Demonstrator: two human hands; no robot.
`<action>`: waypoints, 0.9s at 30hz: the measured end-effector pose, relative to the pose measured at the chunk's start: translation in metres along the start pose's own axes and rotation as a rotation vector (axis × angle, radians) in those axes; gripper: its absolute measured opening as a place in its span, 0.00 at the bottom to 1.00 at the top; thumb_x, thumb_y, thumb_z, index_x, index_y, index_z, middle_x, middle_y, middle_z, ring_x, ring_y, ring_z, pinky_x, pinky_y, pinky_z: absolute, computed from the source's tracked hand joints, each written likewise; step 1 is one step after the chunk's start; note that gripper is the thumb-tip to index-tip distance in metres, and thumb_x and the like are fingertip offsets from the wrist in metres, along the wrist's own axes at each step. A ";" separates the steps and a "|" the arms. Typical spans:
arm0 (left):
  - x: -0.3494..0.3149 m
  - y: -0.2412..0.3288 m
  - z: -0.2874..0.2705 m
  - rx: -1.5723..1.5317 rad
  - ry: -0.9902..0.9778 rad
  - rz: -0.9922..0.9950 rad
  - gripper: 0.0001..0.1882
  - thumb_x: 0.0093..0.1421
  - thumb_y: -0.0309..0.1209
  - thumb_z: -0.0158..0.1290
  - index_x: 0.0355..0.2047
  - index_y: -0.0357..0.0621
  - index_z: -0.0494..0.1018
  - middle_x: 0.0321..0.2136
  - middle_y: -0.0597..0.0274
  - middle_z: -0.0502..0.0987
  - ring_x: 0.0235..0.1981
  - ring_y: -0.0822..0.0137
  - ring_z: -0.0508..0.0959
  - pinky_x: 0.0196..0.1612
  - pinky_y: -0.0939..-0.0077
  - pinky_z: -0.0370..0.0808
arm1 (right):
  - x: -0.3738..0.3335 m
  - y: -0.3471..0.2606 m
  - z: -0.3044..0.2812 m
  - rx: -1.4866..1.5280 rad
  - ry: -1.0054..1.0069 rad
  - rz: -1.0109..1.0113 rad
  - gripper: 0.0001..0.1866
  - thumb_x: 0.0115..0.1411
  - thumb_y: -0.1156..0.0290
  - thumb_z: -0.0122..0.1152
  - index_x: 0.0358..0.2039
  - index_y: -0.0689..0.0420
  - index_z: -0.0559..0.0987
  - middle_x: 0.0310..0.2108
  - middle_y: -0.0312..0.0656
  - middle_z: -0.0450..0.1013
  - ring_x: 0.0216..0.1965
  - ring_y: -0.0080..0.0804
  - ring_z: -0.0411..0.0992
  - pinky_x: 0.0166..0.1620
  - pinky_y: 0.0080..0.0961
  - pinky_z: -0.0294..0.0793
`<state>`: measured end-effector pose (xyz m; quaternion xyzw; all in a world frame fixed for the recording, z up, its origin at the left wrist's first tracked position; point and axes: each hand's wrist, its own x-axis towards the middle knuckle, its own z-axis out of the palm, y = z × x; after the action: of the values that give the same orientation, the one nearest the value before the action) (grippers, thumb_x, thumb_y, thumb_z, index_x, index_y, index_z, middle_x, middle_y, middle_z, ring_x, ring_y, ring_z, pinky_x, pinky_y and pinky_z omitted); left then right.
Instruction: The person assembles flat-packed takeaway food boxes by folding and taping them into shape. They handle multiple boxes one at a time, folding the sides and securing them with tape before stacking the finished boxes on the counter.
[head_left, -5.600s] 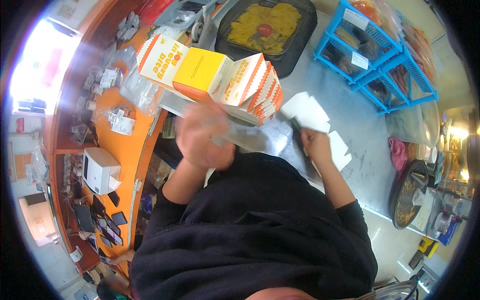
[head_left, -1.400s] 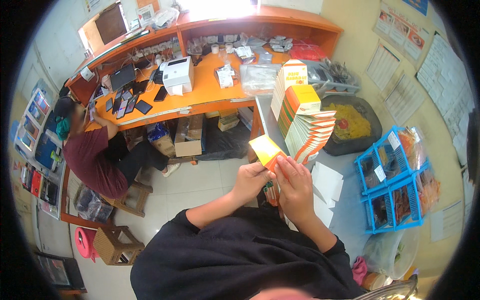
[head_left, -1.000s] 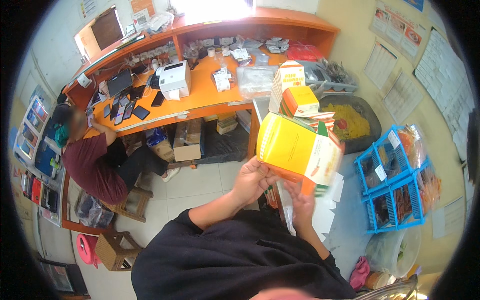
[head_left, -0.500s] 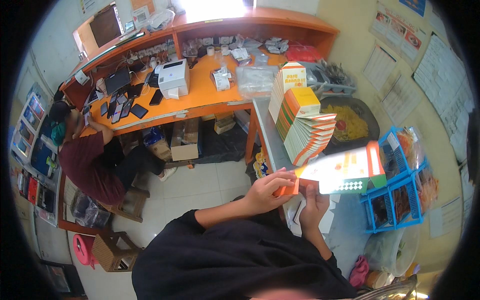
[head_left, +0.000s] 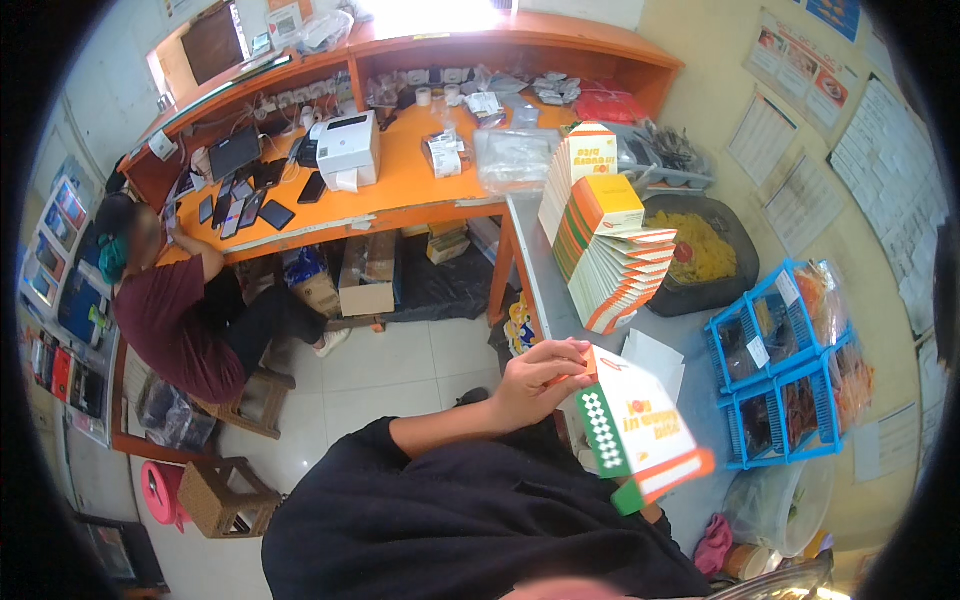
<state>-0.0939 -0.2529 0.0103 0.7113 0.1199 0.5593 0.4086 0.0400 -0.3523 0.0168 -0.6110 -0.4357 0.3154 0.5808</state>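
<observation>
My left hand pinches one end of a white, orange and green cardboard food box, held in front of me at the metal table. The box is partly folded, with its orange-edged end tilted toward the lower right and a green flap hanging below. My right hand is hidden behind it; only a bit of wrist shows under the flap. Just beyond the box stands a row of flattened boxes of the same kind, fanned at the near end, with a yellow-topped one among them.
A dark tub of yellow food is at the back right. Blue baskets of packets stand along the right wall. White sheets lie on the metal table. Left, a seated person is at the orange desk with phones and a printer.
The box has turned from lying sideways to slanting down toward me, swinging its orange end nearer. My right hand has gone out of sight behind it. My left hand keeps its hold.
</observation>
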 end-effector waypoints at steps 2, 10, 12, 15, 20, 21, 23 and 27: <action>-0.001 0.000 -0.002 -0.031 -0.074 -0.023 0.05 0.59 0.21 0.59 0.36 0.35 0.79 0.42 0.53 0.76 0.52 0.57 0.77 0.55 0.67 0.75 | 0.003 -0.005 0.003 0.028 -0.006 0.011 0.12 0.67 0.67 0.55 0.41 0.64 0.78 0.37 0.44 0.77 0.38 0.34 0.74 0.45 0.30 0.72; -0.008 -0.008 0.009 -0.249 -0.219 -0.499 0.31 0.64 0.20 0.50 0.66 0.40 0.55 0.57 0.58 0.68 0.61 0.64 0.66 0.63 0.71 0.63 | 0.009 -0.009 0.008 -0.039 -0.093 -0.074 0.13 0.66 0.66 0.52 0.37 0.62 0.81 0.37 0.48 0.76 0.35 0.36 0.75 0.40 0.29 0.71; -0.014 -0.015 0.008 -0.149 -0.157 -0.420 0.22 0.68 0.27 0.48 0.61 0.37 0.61 0.51 0.56 0.72 0.50 0.68 0.74 0.53 0.75 0.71 | 0.015 -0.010 0.006 -0.142 -0.083 -0.269 0.12 0.65 0.67 0.54 0.35 0.61 0.82 0.37 0.49 0.76 0.38 0.44 0.74 0.44 0.33 0.70; -0.026 -0.026 0.004 -0.203 -0.066 -0.484 0.21 0.71 0.36 0.43 0.57 0.34 0.63 0.44 0.54 0.75 0.43 0.63 0.76 0.47 0.71 0.73 | 0.024 -0.012 -0.002 -0.725 0.422 -0.660 0.14 0.60 0.67 0.59 0.45 0.60 0.79 0.44 0.50 0.74 0.48 0.53 0.69 0.57 0.47 0.61; -0.024 -0.039 -0.006 0.121 -0.162 -0.583 0.26 0.73 0.46 0.35 0.50 0.31 0.65 0.30 0.54 0.77 0.34 0.64 0.79 0.38 0.69 0.74 | 0.046 -0.014 -0.028 -0.678 0.224 -0.216 0.19 0.60 0.69 0.60 0.50 0.64 0.76 0.48 0.56 0.74 0.50 0.52 0.73 0.55 0.40 0.69; -0.020 -0.039 -0.010 0.224 -0.277 -0.586 0.26 0.72 0.48 0.38 0.48 0.32 0.67 0.28 0.54 0.77 0.31 0.69 0.79 0.36 0.70 0.75 | 0.048 -0.013 -0.030 -0.656 0.186 -0.098 0.19 0.60 0.70 0.59 0.50 0.64 0.77 0.48 0.56 0.75 0.50 0.52 0.74 0.53 0.39 0.70; -0.014 -0.034 -0.017 0.146 -0.594 -0.760 0.27 0.71 0.50 0.40 0.46 0.33 0.67 0.29 0.54 0.77 0.33 0.70 0.79 0.36 0.70 0.76 | 0.048 -0.012 -0.030 -0.592 0.240 -0.292 0.14 0.59 0.73 0.59 0.45 0.61 0.79 0.45 0.52 0.77 0.45 0.50 0.76 0.50 0.37 0.72; -0.008 -0.023 -0.013 -0.227 -0.430 -0.715 0.19 0.68 0.39 0.52 0.48 0.35 0.67 0.38 0.59 0.77 0.42 0.71 0.79 0.41 0.75 0.77 | 0.035 -0.014 -0.014 -0.533 0.167 -0.365 0.07 0.56 0.76 0.62 0.36 0.55 0.82 0.43 0.44 0.78 0.43 0.47 0.76 0.47 0.36 0.72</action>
<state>-0.1015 -0.2377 -0.0108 0.6756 0.2088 0.2312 0.6682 0.0649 -0.3279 0.0362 -0.6769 -0.5562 0.0299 0.4812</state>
